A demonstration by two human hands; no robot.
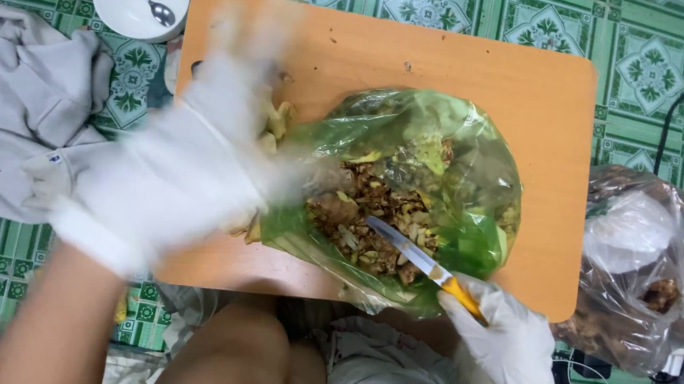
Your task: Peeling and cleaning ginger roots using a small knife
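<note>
Over a green patterned floor, a gloved right hand [506, 339] is clamping one orange-handled knife [426, 265], its blade inside one green bag [407, 199] of peelings on one cutting board [511, 84]; the blurred left hand [172, 168] (grip unclear) is nearing it, risking a nick or spill.

A translucent green plastic bag [437, 169] lies open on the orange wooden cutting board [511, 84] in front of me, rounded and crinkled, holding brown and pale chopped scraps. To my right, off the board on the green patterned floor, sits a clear crumpled plastic bag [644, 259] with brownish bits inside. I see no labels, signs or screens.
</note>
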